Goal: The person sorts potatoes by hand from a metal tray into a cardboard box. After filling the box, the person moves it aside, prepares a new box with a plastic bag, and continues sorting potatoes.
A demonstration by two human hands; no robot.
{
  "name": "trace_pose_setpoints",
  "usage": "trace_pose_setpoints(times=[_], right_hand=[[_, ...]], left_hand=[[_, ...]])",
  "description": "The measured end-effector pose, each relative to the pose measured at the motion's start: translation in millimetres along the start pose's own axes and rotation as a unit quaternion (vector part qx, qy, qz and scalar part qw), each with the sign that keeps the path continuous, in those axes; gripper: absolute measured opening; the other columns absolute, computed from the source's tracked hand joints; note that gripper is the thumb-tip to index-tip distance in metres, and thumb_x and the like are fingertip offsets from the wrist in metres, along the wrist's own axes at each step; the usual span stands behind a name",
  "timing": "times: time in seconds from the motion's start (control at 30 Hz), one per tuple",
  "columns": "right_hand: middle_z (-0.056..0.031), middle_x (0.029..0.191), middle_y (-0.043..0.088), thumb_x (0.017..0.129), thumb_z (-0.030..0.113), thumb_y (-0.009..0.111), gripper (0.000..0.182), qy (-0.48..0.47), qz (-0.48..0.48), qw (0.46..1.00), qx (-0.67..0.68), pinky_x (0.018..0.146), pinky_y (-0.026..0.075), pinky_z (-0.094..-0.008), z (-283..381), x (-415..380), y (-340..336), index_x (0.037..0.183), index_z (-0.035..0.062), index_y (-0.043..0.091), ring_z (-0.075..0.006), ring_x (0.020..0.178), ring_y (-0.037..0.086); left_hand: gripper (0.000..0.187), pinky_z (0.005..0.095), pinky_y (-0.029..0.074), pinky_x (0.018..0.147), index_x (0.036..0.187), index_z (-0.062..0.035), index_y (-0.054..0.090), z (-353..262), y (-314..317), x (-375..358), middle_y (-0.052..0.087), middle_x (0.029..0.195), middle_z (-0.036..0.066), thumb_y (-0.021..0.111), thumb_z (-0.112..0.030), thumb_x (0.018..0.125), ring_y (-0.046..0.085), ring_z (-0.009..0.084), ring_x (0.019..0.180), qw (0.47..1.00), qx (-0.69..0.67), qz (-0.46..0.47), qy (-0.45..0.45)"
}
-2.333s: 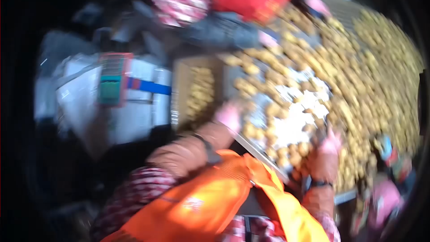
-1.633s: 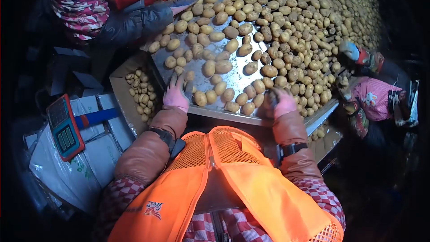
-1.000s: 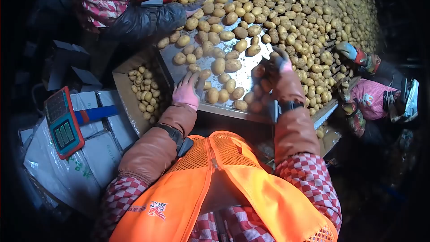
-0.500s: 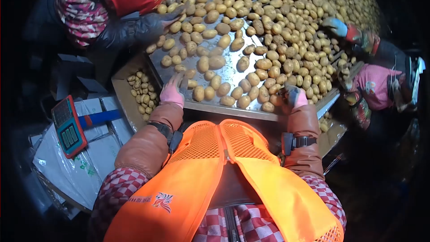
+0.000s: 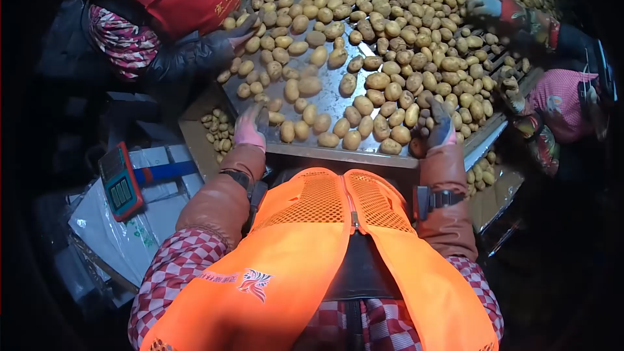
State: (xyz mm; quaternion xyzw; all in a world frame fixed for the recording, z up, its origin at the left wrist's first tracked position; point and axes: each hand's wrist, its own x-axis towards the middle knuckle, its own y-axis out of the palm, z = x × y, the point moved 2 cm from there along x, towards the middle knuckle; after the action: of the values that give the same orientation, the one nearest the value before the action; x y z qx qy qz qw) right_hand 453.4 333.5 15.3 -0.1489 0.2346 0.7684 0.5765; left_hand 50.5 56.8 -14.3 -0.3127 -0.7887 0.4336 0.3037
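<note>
Potatoes (image 5: 377, 80) lie across a metal tray (image 5: 344, 155); left hand (image 5: 251, 127), fingers extended, at its near-left corner; right hand (image 5: 443, 127) beside potatoes, its grip impossible to tell.

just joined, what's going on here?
A person in an orange vest stands at a metal table with loose potatoes on it. The left hand is at the table's front left corner, by potatoes; the right hand is by potatoes near the front right; whether it grips one is unclear. A co-worker in red and a co-worker in pink also reach toward the potatoes. The left box and right box hold potatoes too.
</note>
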Motion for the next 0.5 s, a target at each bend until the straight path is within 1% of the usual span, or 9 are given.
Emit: trace_pose_setpoints(times=[0.03,0.13,0.23,0.3,0.33,0.37,0.43,0.47,0.5], right_hand=[[-0.0009,0.091,0.058,0.099,0.042,0.056,0.044,0.008,0.009,1.000,0.004,0.052,0.040,-0.0213,-3,-6,-3,0.127,0.0076,0.060,-0.0081,0.068,0.055],[-0.0022,0.090,0.056,0.099,0.043,0.056,0.046,0.010,-0.003,1.000,0.011,0.053,0.040,-0.0214,1,-25,1,0.126,0.0066,0.061,-0.0087,0.069,0.054],[-0.0032,0.091,0.056,0.100,0.039,0.055,0.042,0.050,-0.039,0.994,0.085,0.056,0.043,-0.0242,-1,-30,-6,0.127,0.0071,0.060,-0.0099,0.072,0.055],[-0.0034,0.093,0.057,0.100,0.035,0.054,0.039,0.049,-0.049,0.995,0.069,0.059,0.044,-0.0247,9,-40,-2,0.128,0.0083,0.060,-0.0105,0.074,0.056],[-0.0062,0.107,0.060,0.099,0.020,0.056,0.035,-0.001,0.011,1.000,-0.011,0.067,0.047,-0.0242,-5,-25,-20,0.133,0.0102,0.057,-0.0134,0.086,0.062],[-0.0073,0.112,0.060,0.098,0.014,0.056,0.038,-0.077,0.042,0.994,-0.073,0.070,0.048,-0.0246,-5,-23,-21,0.135,0.0104,0.055,-0.0147,0.091,0.063],[-0.0094,0.123,0.059,0.095,0.003,0.056,0.045,-0.223,0.091,0.951,-0.192,0.075,0.050,-0.0253,-4,-29,-19,0.139,0.0108,0.051,-0.0174,0.100,0.064],[-0.0117,0.131,0.056,0.090,-0.007,0.057,0.056,-0.147,0.089,0.981,-0.087,0.079,0.052,-0.0278,-15,-17,-33,0.142,0.0107,0.047,-0.0196,0.111,0.063],[-0.0117,0.131,0.056,0.090,-0.007,0.057,0.055,-0.293,0.074,0.938,-0.168,0.078,0.052,-0.0277,-12,-14,-35,0.141,0.0100,0.048,-0.0197,0.109,0.063]], left_hand=[[0.034,0.0432,0.045,0.102,0.128,-0.0181,0.064,1,-1,-1,0.062,0.127,0.016,0.061,-0.020,0.094,0.056,0.0353,0.121,1.000,0.002,-0.005,0.006],[0.040,0.0426,0.045,0.101,0.125,-0.0184,0.066,-8,-8,0,0.063,0.125,0.013,0.065,-0.015,0.085,0.055,0.0331,0.122,0.989,0.131,-0.025,0.068],[0.045,0.0424,0.048,0.096,0.123,-0.0183,0.065,-68,-16,11,0.065,0.122,0.012,0.066,-0.014,0.078,0.059,0.0335,0.115,0.984,0.076,0.038,0.154],[0.041,0.0438,0.051,0.090,0.123,-0.0154,0.063,-126,-3,20,0.067,0.117,0.011,0.064,-0.017,0.083,0.064,0.0346,0.106,0.951,-0.055,0.236,0.194],[0.037,0.0445,0.051,0.090,0.123,-0.0134,0.063,-162,-1,20,0.068,0.115,0.015,0.061,-0.020,0.087,0.064,0.0359,0.105,0.934,-0.043,0.294,0.197],[0.033,0.0452,0.051,0.090,0.123,-0.0114,0.063,-188,5,20,0.068,0.113,0.020,0.058,-0.023,0.092,0.065,0.0372,0.105,0.913,-0.027,0.352,0.203],[0.031,0.0458,0.052,0.088,0.121,-0.0083,0.060,-202,35,23,0.068,0.112,0.022,0.055,-0.022,0.094,0.066,0.0375,0.103,0.897,0.048,0.402,0.177],[0.030,0.0461,0.052,0.087,0.121,-0.0068,0.058,-204,47,23,0.068,0.111,0.022,0.053,-0.022,0.095,0.066,0.0376,0.103,0.886,0.085,0.425,0.165],[0.028,0.0456,0.053,0.086,0.119,-0.0065,0.058,-204,52,26,0.068,0.109,0.022,0.053,-0.021,0.095,0.067,0.0375,0.102,0.896,0.085,0.408,0.156]])
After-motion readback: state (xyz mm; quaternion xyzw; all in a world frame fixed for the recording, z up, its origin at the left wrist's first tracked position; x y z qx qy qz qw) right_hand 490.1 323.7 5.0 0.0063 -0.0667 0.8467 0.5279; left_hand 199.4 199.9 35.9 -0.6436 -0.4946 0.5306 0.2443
